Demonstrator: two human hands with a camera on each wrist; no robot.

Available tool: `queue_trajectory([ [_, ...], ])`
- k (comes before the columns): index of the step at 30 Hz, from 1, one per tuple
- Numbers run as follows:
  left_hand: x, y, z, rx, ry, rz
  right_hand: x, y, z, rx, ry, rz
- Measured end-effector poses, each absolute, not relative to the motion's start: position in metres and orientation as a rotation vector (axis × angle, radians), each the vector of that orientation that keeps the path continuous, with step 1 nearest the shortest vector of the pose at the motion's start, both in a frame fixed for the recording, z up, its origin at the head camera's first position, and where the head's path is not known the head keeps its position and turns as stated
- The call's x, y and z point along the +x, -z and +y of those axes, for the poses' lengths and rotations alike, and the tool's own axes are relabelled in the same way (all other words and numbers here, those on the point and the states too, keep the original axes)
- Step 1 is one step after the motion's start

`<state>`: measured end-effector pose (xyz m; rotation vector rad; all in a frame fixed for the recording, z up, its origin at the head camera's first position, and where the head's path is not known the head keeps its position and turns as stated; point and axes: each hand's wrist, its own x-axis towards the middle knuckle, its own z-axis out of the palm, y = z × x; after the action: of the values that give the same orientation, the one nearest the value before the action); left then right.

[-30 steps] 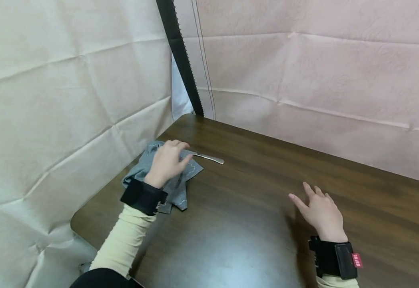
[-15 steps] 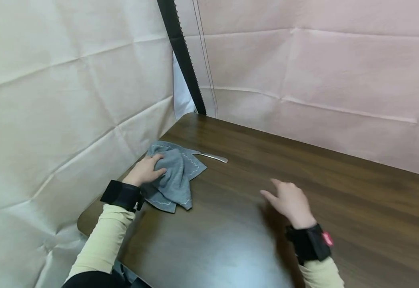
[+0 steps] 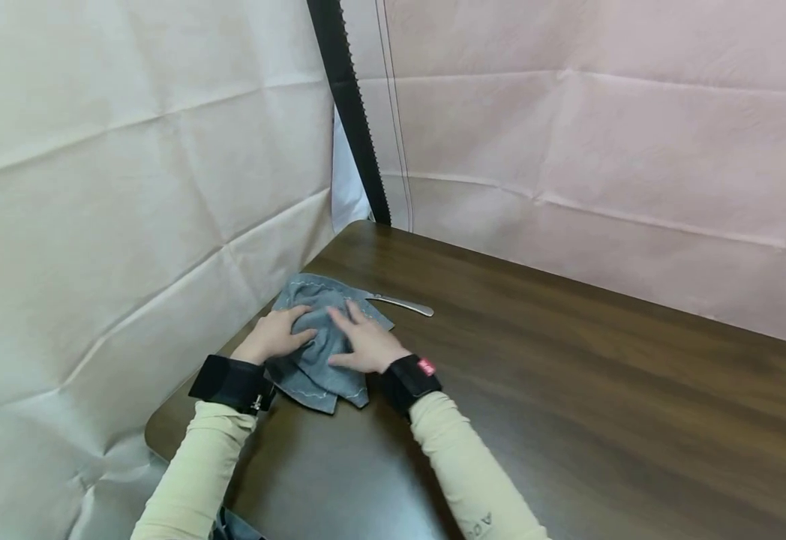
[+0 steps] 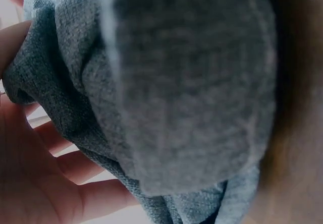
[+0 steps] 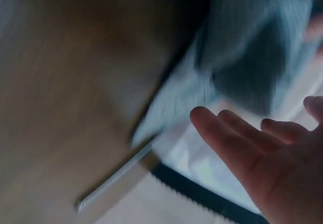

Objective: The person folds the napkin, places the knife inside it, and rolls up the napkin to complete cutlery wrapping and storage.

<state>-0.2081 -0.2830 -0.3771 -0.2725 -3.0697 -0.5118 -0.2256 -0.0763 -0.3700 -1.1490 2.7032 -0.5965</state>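
1. Here, the left hand (image 3: 271,337) touches a rumpled blue-grey cloth (image 3: 325,341) on the table (image 3: 568,375), its grip spread.
2. The right hand (image 3: 369,349), grip also spread, is over the cloth, contact unclear.
3. A metal handle (image 3: 403,303) juts out beside it.

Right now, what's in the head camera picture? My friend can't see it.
A person's left hand and right hand are at a crumpled blue-gray cloth on a brown table. A metal handle pokes out past the cloth's edge.
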Motion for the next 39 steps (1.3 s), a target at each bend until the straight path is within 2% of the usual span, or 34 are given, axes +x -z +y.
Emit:
queue_trajectory([
  [7,-0.207,0.380,-0.278,-0.285,0.503,-3.086,-0.223,0.392,-0.101,-1.038,0.370,2.747],
  [19,-0.213,0.374,-0.258,-0.407,0.496,-3.140,-0.211,0.396,-0.081,-0.994,0.144,2.865],
  [29,-0.222,0.368,-0.216,-0.651,0.476,-3.192,-0.192,0.391,-0.036,-0.917,0.048,2.900],
  [39,-0.230,0.367,-0.139,-0.981,0.384,-3.098,-0.178,0.387,0.044,-0.810,0.161,2.924],
])
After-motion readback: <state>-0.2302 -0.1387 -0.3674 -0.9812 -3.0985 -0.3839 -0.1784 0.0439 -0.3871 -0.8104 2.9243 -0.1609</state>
